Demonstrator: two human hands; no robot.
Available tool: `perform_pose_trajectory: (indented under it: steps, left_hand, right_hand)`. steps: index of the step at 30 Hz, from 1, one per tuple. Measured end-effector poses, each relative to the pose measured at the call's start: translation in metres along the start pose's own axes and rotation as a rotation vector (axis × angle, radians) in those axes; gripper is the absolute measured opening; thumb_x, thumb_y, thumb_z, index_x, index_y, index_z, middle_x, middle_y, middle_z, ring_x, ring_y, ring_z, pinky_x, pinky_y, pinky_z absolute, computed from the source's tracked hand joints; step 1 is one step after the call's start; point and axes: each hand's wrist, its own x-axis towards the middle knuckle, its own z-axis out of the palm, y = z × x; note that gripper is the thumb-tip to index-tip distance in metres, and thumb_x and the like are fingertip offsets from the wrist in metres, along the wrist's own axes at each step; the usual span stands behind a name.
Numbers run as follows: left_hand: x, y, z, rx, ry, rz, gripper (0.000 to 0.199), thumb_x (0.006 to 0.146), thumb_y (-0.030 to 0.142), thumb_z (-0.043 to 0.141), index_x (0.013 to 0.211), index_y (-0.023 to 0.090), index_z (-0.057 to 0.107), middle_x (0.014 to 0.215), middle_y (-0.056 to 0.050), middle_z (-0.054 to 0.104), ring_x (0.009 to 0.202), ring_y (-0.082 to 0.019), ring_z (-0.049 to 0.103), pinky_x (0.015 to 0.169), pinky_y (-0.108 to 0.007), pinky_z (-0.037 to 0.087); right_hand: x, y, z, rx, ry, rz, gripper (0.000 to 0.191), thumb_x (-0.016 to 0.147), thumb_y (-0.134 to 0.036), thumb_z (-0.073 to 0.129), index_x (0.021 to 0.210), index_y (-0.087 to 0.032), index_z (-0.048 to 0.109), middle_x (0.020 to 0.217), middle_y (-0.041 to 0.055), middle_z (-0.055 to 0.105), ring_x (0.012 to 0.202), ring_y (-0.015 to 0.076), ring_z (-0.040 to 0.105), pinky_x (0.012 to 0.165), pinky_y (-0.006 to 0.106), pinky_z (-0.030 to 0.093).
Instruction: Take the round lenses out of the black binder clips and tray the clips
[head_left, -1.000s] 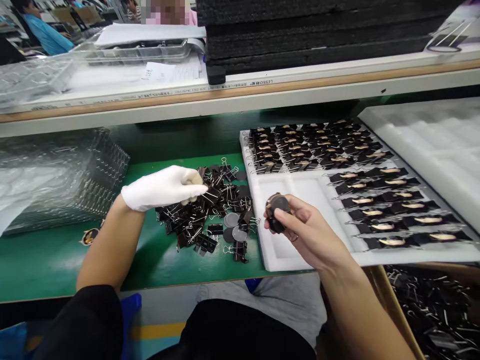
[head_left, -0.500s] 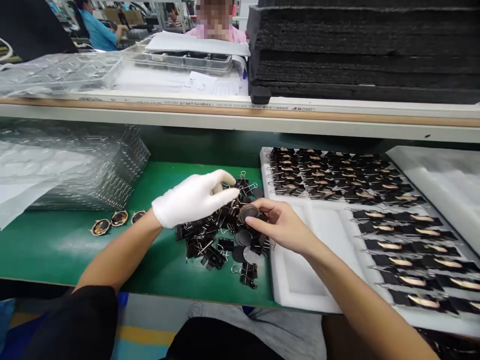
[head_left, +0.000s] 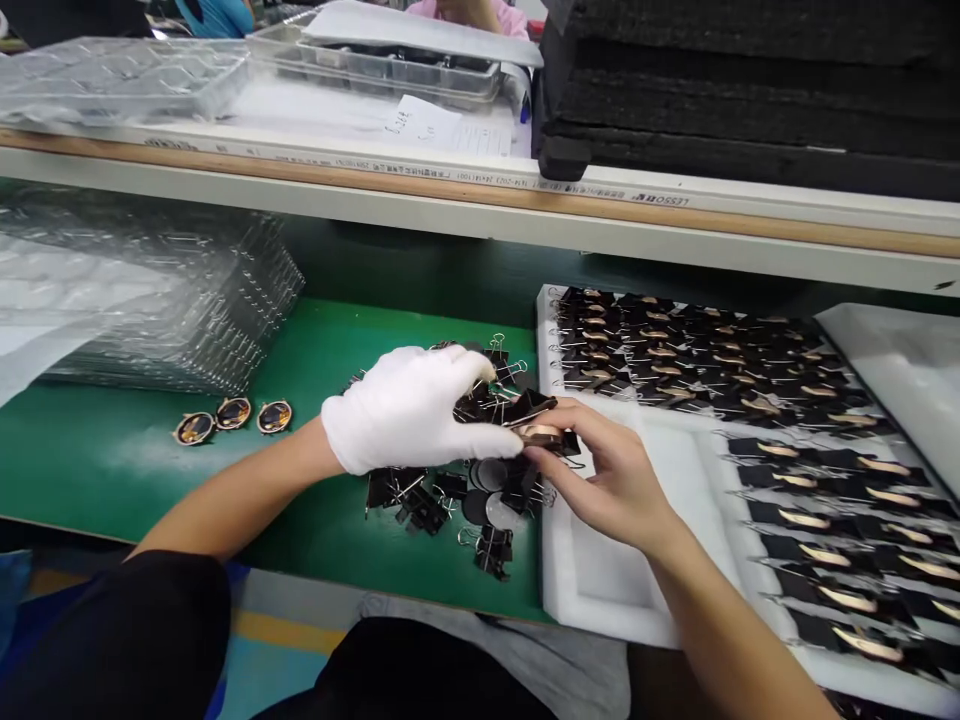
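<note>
My left hand [head_left: 420,410], in a white glove, curves its thumb and fingers around a black binder clip [head_left: 529,405]. Its thumb tip reaches the edge of a gold-coloured watch case [head_left: 541,435]. In my bare right hand [head_left: 607,465] that watch case is pinched edge-on between thumb and fingers, with dark material against its faces. How far the clip grips the case cannot be made out. Beneath both hands lies a pile of loose binder clips [head_left: 427,505] and round black discs [head_left: 491,475]. Three watch cases [head_left: 232,412] rest on the green table at the left.
A white foam tray [head_left: 559,560] on the right carries rows of clipped watch cases [head_left: 825,550]. Stacked clear plastic trays [head_left: 247,300] stand at the back left. Overhead runs a shelf [head_left: 337,190] bearing black foam sheets [head_left: 750,110] and papers [head_left: 427,125]. Another person sits beyond it.
My left hand has moved slightly right and down, from above the clip pile to the watch case. My right hand has turned the case edge-on. The view has tipped downward.
</note>
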Motion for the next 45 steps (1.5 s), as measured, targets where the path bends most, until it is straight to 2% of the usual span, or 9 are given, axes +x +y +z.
perform_pose_trajectory:
  steps: [3,6,13,19,23,28,35,41,45]
  left_hand:
    - [0.0,0.004,0.002,-0.035,-0.047,0.019,0.062,0.08,0.083,0.057,0.074,0.022,0.062,0.064,0.001,0.063,0.059,-0.017,0.06,0.057,-0.03,0.034]
    - [-0.001,0.006,0.006,-0.042,-0.015,0.069,0.062,0.076,0.08,0.06,0.061,0.021,0.051,0.053,0.001,0.054,0.051,-0.014,0.05,0.054,-0.029,0.026]
    - [0.0,0.003,0.005,-0.182,-0.017,-0.017,0.053,0.082,0.061,0.058,0.054,0.021,0.038,0.047,0.004,0.039,0.047,-0.01,0.032,0.053,-0.028,0.023]
    - [0.001,-0.003,0.001,-0.475,-0.188,0.073,0.051,0.09,0.048,0.056,0.056,0.02,0.03,0.051,0.006,0.029,0.051,-0.008,0.025,0.051,-0.027,0.022]
    - [-0.002,0.001,0.007,-0.596,-0.342,0.109,0.049,0.093,0.046,0.055,0.057,0.02,0.035,0.05,0.007,0.037,0.049,-0.007,0.029,0.049,-0.027,0.024]
    - [-0.005,0.007,0.013,-0.624,-0.354,0.117,0.052,0.094,0.048,0.058,0.055,0.02,0.036,0.047,0.007,0.037,0.047,-0.007,0.028,0.048,-0.026,0.025]
    - [-0.007,0.011,0.015,-0.294,-0.153,0.164,0.048,0.093,0.052,0.056,0.059,0.02,0.045,0.05,0.004,0.041,0.048,-0.009,0.034,0.053,-0.029,0.026]
    - [-0.014,0.014,-0.005,0.184,-0.031,0.426,0.041,0.099,0.044,0.046,0.066,0.023,0.059,0.056,-0.003,0.054,0.05,-0.016,0.045,0.055,-0.036,0.021]
    - [-0.015,0.014,-0.009,0.222,-0.034,0.363,0.033,0.104,0.04,0.043,0.097,0.026,0.072,0.075,-0.006,0.07,0.064,-0.02,0.062,0.058,-0.036,0.031]
  right_hand:
    - [-0.001,-0.002,0.003,0.144,-0.045,0.014,0.017,0.095,-0.011,0.068,0.105,-0.025,0.065,0.095,0.0009,0.075,0.086,0.0164,0.07,0.078,0.031,0.056]
    - [-0.003,-0.002,0.004,0.242,-0.086,0.064,0.016,0.095,-0.012,0.069,0.104,-0.025,0.067,0.096,0.002,0.075,0.089,0.0173,0.07,0.082,0.032,0.058]
    - [-0.002,0.004,-0.013,0.194,-0.031,0.191,0.009,0.094,-0.023,0.073,0.103,-0.026,0.073,0.12,0.009,0.073,0.118,0.026,0.068,0.095,0.04,0.059]
    - [0.004,0.007,-0.031,0.199,-0.065,0.399,0.016,0.091,-0.034,0.077,0.105,-0.026,0.079,0.104,0.0059,0.081,0.094,0.0245,0.076,0.086,0.04,0.064]
    - [0.002,0.008,-0.033,0.214,-0.162,0.372,0.017,0.088,-0.031,0.079,0.105,-0.026,0.082,0.101,0.004,0.083,0.092,0.0238,0.078,0.085,0.037,0.065]
    - [-0.003,0.008,-0.031,0.217,-0.24,0.347,0.024,0.087,-0.034,0.081,0.11,-0.027,0.082,0.102,0.0036,0.083,0.091,0.0238,0.078,0.084,0.037,0.065]
    - [-0.004,0.006,-0.034,0.187,-0.212,0.336,0.026,0.089,-0.036,0.08,0.112,-0.025,0.08,0.103,0.005,0.082,0.094,0.0237,0.077,0.087,0.038,0.063]
    - [-0.003,0.003,-0.055,0.431,-0.415,0.377,0.069,0.079,-0.042,0.089,0.142,-0.027,0.065,0.139,0.0085,0.071,0.121,0.0262,0.071,0.092,0.036,0.062]
    - [-0.004,-0.001,-0.051,0.475,-0.301,0.535,0.045,0.08,-0.037,0.087,0.121,-0.023,0.076,0.114,0.0066,0.08,0.093,0.0215,0.077,0.078,0.034,0.065]
